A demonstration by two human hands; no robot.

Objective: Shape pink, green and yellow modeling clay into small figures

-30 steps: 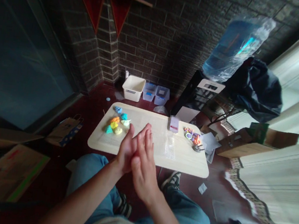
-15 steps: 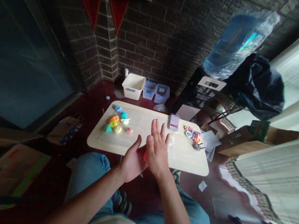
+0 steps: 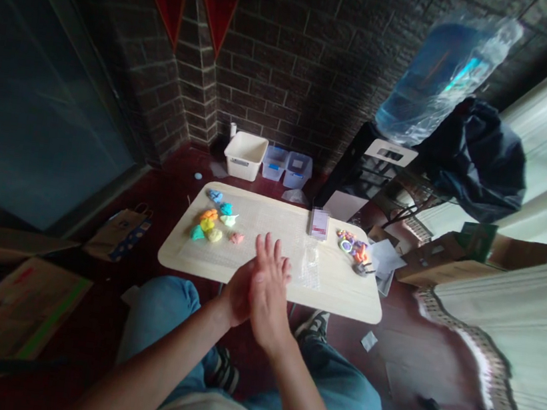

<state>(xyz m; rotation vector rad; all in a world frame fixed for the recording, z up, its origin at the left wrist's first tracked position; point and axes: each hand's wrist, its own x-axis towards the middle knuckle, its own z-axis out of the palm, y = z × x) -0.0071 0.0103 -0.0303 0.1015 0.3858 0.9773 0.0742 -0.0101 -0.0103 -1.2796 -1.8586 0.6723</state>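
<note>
My left hand [image 3: 236,289] and my right hand [image 3: 269,285] are pressed palm to palm over the near edge of a low pale wooden table [image 3: 341,301]. The right hand's fingers lie stretched flat across the left palm. A red clay lump seen between the palms a moment ago is hidden now. Several coloured clay pieces [image 3: 210,227] sit on the table's left part, with a small pink piece [image 3: 237,238] beside them. A clear plastic bag [image 3: 311,270] lies just right of my hands.
A small card-like box [image 3: 319,223] and a cluster of colourful small tools [image 3: 352,248] lie at the table's right. Behind stand a white bin [image 3: 245,156], clear boxes [image 3: 286,166] and a water dispenser bottle [image 3: 442,72]. A paper bag [image 3: 118,235] and cardboard [image 3: 2,310] lie left.
My right hand slid forward over the left palm, briefly uncovering a red lump, then drew back so the palms cover it again. The table items have not moved.
</note>
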